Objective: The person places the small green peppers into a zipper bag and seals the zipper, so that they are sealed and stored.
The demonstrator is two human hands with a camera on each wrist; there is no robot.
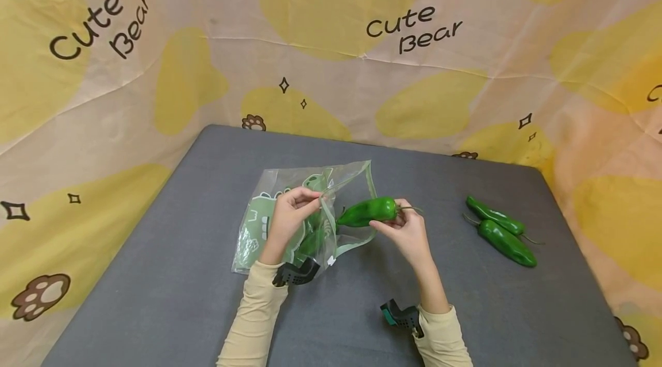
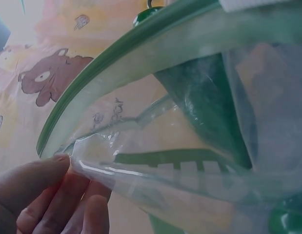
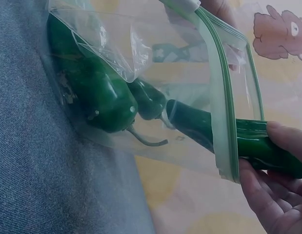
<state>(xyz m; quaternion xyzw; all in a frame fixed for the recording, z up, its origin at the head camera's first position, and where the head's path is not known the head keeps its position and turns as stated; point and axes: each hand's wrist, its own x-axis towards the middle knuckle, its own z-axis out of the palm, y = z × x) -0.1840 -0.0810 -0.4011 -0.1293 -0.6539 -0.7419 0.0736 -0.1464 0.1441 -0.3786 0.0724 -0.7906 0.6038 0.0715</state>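
Note:
A clear zip bag (image 1: 248, 243) with a green printed pattern and green zip edges lies on the table, its mouth spread toward the right. My left hand (image 1: 287, 217) pinches the rim of that mouth between thumb and fingers. My right hand (image 1: 411, 235) holds a long green pepper (image 1: 369, 212) near its stem end. The pepper's pointed end reaches through the mouth, as the right wrist view also shows. Inside the bag rest a large green pepper (image 3: 97, 92) and a second pepper (image 3: 148, 100), both seen through the plastic.
Two more green peppers, an upper one (image 1: 493, 216) and a lower one (image 1: 507, 243), lie side by side on the right of the grey table (image 1: 170, 275). A patterned cloth (image 1: 331, 28) rises behind the table and along its sides.

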